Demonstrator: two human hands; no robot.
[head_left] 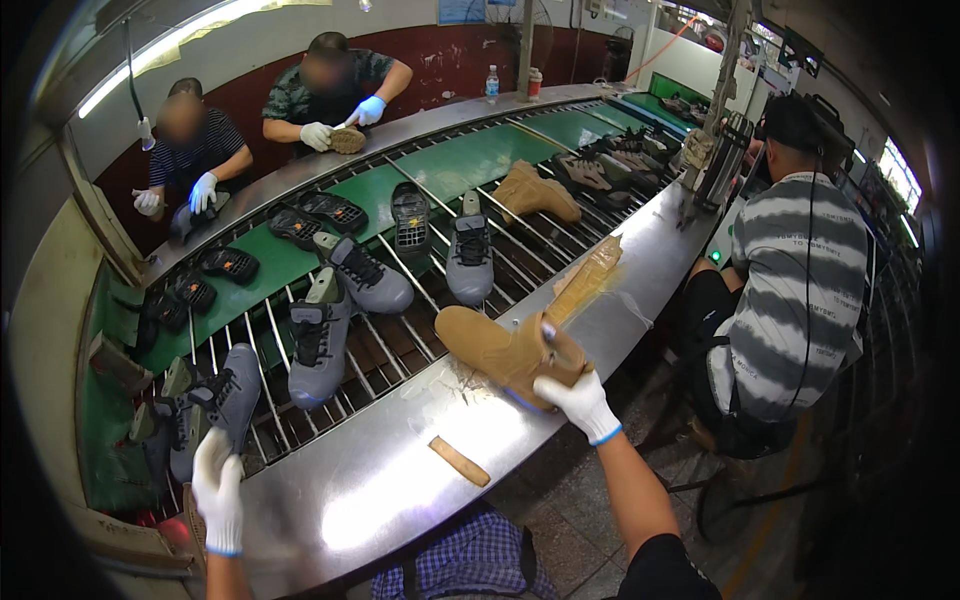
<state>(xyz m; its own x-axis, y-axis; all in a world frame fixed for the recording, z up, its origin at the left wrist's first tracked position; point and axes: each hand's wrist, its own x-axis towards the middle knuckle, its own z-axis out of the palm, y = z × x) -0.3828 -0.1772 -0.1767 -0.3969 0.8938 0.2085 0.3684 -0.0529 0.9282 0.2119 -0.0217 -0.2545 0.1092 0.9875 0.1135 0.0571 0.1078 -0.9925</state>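
Note:
My right hand (578, 402), in a white glove, grips the ankle opening of a tan boot (500, 350) that lies on its side on the metal bench edge (400, 470), its toe pointing left. My left hand (217, 490), also gloved, is raised at the lower left with fingers together and nothing visible in it, next to grey lace-up shoes (215, 405) on the conveyor rack. A brown paper-like strip (587, 280) lies on the bench just beyond the boot.
A small flat wooden piece (460, 461) lies on the bench. Grey shoes (470, 255) and black soles (412, 215) ride the barred conveyor (390, 340). Two gloved people work across the line; a person in a striped shirt (800, 290) sits at the right.

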